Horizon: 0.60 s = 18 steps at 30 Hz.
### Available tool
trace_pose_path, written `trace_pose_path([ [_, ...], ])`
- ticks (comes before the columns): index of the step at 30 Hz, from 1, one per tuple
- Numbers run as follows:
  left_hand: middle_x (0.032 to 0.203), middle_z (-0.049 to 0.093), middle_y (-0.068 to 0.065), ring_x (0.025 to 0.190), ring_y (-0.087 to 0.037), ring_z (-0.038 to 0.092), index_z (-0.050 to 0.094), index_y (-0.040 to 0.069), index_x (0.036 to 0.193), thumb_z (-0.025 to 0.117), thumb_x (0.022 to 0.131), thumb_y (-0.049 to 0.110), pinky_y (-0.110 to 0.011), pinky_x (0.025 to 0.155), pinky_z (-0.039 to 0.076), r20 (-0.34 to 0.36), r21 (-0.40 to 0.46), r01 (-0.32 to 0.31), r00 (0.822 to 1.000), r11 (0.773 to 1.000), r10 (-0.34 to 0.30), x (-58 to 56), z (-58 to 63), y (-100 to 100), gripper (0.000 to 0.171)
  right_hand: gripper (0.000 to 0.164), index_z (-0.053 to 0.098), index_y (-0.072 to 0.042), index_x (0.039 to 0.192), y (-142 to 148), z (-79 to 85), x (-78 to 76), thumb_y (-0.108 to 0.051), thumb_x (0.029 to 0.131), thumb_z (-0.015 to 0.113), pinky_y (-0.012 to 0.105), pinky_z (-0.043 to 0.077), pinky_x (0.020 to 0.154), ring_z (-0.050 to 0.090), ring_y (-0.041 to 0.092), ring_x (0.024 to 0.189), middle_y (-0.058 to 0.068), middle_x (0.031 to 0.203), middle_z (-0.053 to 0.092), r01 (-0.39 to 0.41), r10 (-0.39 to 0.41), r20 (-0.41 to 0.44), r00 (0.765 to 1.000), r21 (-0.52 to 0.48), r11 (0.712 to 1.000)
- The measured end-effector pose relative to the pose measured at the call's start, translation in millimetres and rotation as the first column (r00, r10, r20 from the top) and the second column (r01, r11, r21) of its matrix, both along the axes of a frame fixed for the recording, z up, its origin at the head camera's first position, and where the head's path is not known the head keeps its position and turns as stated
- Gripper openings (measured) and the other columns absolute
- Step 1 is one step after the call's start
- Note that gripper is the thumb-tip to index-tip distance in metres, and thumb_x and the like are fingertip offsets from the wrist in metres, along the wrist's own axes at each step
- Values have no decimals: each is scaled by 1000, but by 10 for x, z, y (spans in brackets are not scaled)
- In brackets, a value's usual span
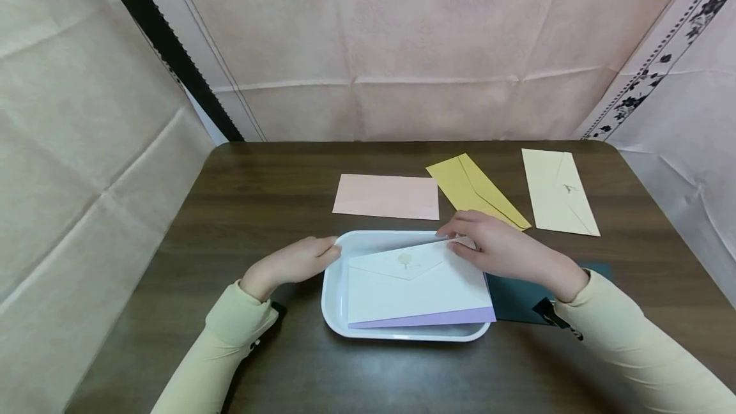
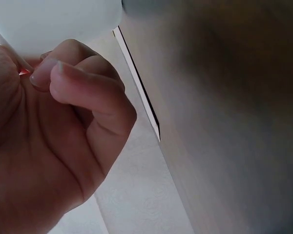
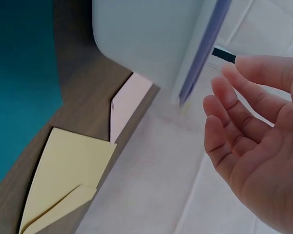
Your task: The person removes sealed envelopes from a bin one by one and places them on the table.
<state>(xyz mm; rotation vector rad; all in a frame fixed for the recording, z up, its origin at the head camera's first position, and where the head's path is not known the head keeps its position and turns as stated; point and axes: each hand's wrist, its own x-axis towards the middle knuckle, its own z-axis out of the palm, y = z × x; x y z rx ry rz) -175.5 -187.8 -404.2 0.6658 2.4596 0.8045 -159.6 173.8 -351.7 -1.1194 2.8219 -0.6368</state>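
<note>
A white envelope (image 1: 411, 286) with a small tree-like emblem on its flap lies in a white tray (image 1: 402, 335). Beneath it, a strip of a purple envelope (image 1: 425, 319) shows along the near side. My left hand (image 1: 299, 262) pinches the tray's left rim, its fingers curled at the edge in the left wrist view. Over the far right corner of the white envelope is my right hand (image 1: 489, 245). In the right wrist view its fingers (image 3: 219, 131) are loosely bent, with a gap between them and the envelopes, and hold nothing.
Behind the tray lie a pink envelope (image 1: 385, 197), a yellow envelope (image 1: 480, 190) and a cream envelope (image 1: 558, 193). A dark teal envelope (image 1: 514, 302) lies right of the tray, partly under the right forearm. Pale cloth (image 1: 402, 37) hangs beyond the brown table (image 1: 276, 177).
</note>
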Motion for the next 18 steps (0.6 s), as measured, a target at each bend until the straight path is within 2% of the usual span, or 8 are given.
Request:
trace_pose_path([
  [4, 96, 59, 7, 87, -12, 53, 53, 18, 127, 35, 102, 36, -32, 80, 43, -6, -6, 3, 1000, 1000, -3, 5, 15, 10, 35, 26, 68, -11, 112, -34, -34, 0, -15, 87, 66, 27, 48, 75, 54, 11, 91, -2, 104, 60, -5, 5, 12, 1000, 23, 1000],
  [11, 91, 58, 5, 86, -13, 52, 53, 17, 124, 34, 102, 36, -32, 78, 43, -11, -16, 5, 1000, 1000, -5, 0, 11, 10, 35, 29, 67, -9, 112, -94, -103, -3, -17, 85, 68, 26, 46, 72, 51, 10, 83, -1, 102, 60, -19, 20, -10, 1000, 63, 998],
  [18, 93, 58, 5, 86, -12, 52, 53, 16, 124, 33, 103, 34, -32, 79, 43, -21, -8, 12, 1000, 1000, -12, -2, 2, 13, 34, 29, 68, -8, 111, -146, -152, 1, -17, 83, 70, 29, 47, 78, 54, 13, 87, 1, 102, 61, -36, 39, -35, 999, 75, 997],
])
